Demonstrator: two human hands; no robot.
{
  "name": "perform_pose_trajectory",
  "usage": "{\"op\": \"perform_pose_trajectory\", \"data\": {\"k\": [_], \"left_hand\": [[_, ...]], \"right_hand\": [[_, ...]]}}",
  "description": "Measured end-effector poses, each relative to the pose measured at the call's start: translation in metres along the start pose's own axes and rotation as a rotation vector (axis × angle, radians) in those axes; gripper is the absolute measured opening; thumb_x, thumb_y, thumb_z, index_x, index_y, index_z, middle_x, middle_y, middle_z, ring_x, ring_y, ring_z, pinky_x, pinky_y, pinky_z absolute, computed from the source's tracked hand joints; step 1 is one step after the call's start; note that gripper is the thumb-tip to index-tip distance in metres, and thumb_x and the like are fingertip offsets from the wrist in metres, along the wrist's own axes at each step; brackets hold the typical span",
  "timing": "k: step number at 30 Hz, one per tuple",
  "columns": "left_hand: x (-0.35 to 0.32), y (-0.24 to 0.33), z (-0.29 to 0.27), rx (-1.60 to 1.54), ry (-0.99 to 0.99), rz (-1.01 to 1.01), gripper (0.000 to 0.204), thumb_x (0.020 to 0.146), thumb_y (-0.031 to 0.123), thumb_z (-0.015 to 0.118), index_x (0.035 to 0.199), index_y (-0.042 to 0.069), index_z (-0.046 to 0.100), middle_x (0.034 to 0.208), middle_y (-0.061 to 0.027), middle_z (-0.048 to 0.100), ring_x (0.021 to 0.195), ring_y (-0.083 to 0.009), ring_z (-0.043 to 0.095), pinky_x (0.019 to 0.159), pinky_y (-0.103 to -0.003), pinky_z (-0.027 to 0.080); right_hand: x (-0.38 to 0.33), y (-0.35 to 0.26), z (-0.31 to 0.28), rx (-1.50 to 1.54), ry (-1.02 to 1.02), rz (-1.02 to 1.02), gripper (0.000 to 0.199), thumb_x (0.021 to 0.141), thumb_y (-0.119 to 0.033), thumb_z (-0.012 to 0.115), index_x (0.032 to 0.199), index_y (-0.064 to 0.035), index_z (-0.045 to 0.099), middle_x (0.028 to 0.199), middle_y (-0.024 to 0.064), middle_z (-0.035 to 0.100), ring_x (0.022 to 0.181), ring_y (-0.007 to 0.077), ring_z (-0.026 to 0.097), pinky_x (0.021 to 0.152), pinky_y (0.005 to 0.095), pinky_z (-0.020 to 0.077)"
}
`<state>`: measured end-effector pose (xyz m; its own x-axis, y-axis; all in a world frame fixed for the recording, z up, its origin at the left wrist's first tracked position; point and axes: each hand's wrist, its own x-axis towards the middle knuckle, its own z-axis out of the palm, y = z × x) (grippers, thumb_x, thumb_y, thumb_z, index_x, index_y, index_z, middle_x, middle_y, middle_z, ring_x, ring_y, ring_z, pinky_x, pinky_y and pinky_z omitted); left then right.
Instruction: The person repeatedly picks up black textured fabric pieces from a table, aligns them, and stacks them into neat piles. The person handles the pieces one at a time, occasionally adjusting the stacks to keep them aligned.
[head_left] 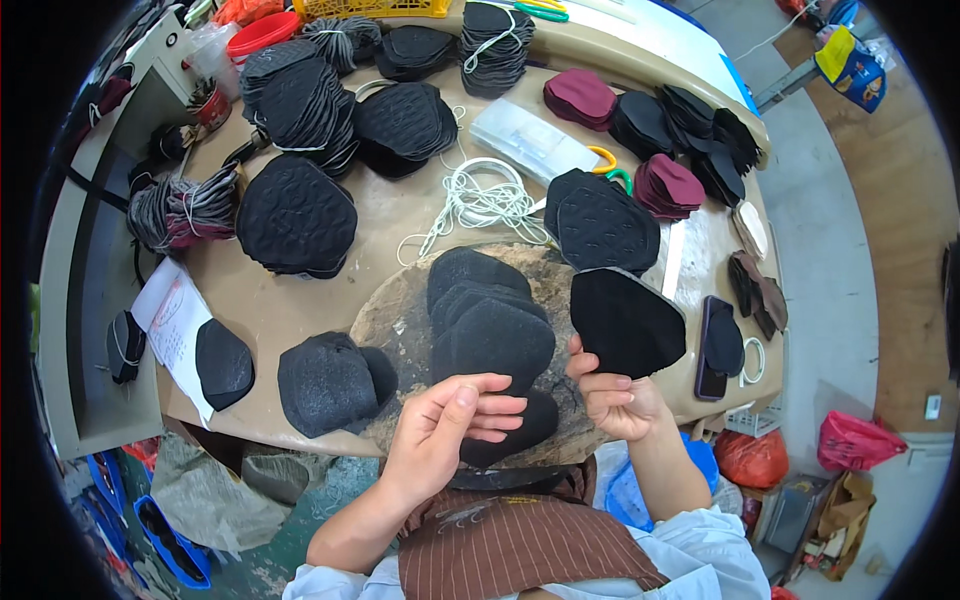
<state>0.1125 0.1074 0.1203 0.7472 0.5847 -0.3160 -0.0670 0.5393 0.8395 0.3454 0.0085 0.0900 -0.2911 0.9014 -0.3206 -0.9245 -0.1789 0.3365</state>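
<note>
My right hand (615, 395) pinches the lower edge of a rounded black fabric piece (630, 325), held up flat above the table. My left hand (450, 425) holds nothing; its fingers are extended, thumb lying near the forefinger. Beneath both hands is a round wooden board (385, 325) with a worn surface. Overlapping black cut pieces (490, 325) lie fanned out on it, just beyond my left hand. A further black piece (525, 430) lies nearer me, partly hidden by my left fingers. Left of the board sits a small stack of dark pieces (328, 385).
Stacks of black pieces (297, 215) and maroon pieces (668, 188) stand around the table. Tangled white cord (480, 205) lies beyond the board, beside a clear plastic box (532, 140) and scissors (603, 160). A phone (712, 350) lies near the right edge, partly under a dark piece.
</note>
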Motion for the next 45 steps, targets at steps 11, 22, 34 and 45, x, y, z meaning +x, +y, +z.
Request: {"op": "perform_pose_trajectory", "data": {"k": [11, 22, 34, 45], "left_hand": [[0.004, -0.018, -0.001, -0.157, -0.086, 0.105, 0.038, 0.094, 0.007, 0.056, 0.130, -0.002, 0.047, 0.118, -0.0139, 0.061, 0.104, -0.0163, 0.061, 0.087, -0.028, 0.051], [-0.002, -0.025, 0.001, -0.093, -0.056, -0.022, 0.038, 0.091, -0.002, 0.057, 0.128, -0.002, 0.052, 0.110, -0.0081, 0.065, 0.095, -0.0090, 0.061, 0.085, -0.024, 0.050], [-0.013, -0.036, 0.016, 0.121, -0.089, -0.237, 0.023, 0.096, 0.020, 0.055, 0.105, 0.004, 0.070, 0.074, 0.0088, 0.057, 0.066, 0.0005, 0.044, 0.057, -0.017, 0.036], [-0.030, -0.065, 0.031, 0.258, -0.144, -0.319, 0.026, 0.096, 0.017, 0.053, 0.083, -0.002, 0.066, 0.064, 0.0099, 0.049, 0.060, 0.0014, 0.039, 0.049, -0.021, 0.031]], "right_hand": [[0.008, 0.030, -0.003, -1.395, 0.217, -0.976, 0.018, 0.094, 0.000, 0.052, 0.112, -0.0004, 0.051, 0.098, 0.0051, 0.062, 0.087, 0.0087, 0.059, 0.078, 0.0226, 0.0482], [-0.003, 0.046, 0.026, -2.479, -0.089, -1.029, 0.044, 0.069, -0.005, 0.078, 0.111, -0.0096, 0.064, 0.113, 0.0138, 0.056, 0.100, 0.0281, 0.058, 0.084, 0.0348, 0.0487], [-0.019, 0.048, 0.016, -2.528, -0.232, -0.658, 0.022, 0.071, -0.005, 0.075, 0.091, -0.0071, 0.066, 0.093, 0.0066, 0.059, 0.078, 0.0227, 0.063, 0.065, 0.0329, 0.0530], [-0.057, 0.058, -0.017, -2.554, -0.133, -0.583, 0.025, 0.068, -0.008, 0.076, 0.086, -0.0070, 0.060, 0.100, 0.0077, 0.058, 0.091, 0.0282, 0.058, 0.078, 0.0381, 0.0471]]}}
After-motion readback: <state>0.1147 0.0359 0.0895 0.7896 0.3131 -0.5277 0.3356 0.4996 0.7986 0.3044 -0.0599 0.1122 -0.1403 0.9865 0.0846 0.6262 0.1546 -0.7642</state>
